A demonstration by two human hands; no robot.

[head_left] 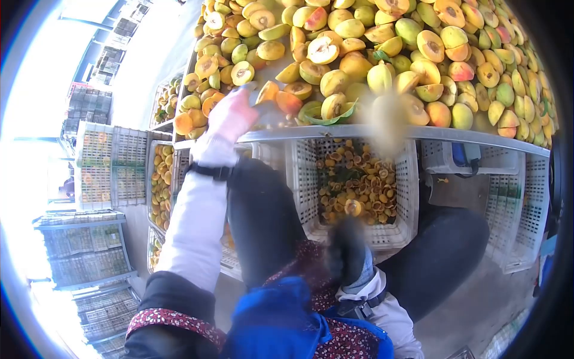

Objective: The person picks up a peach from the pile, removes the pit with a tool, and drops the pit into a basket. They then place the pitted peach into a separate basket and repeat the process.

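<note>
My left hand point(232, 113) reaches over the front left edge of the metal table point(287, 133), close to some halved yellow-orange fruits point(288, 102). It is blurred, and what its fingers do is not clear. My right hand point(347, 248), in a dark glove, is low in front of my body, below the white crate point(408, 197). Motion smears its fingers. A cut fruit piece point(353, 207) shows just above the glove. Over the table's edge a pale, blurred object point(387, 122) appears in mid-air.
Halved fruits point(430, 45) are heaped across the table. Under it, the white crate holds small fruit pieces point(359, 179). Crates of fruit point(161, 185) stand at the left, with stacked crates point(81, 245) beyond. More white crates point(508, 209) stand at the right.
</note>
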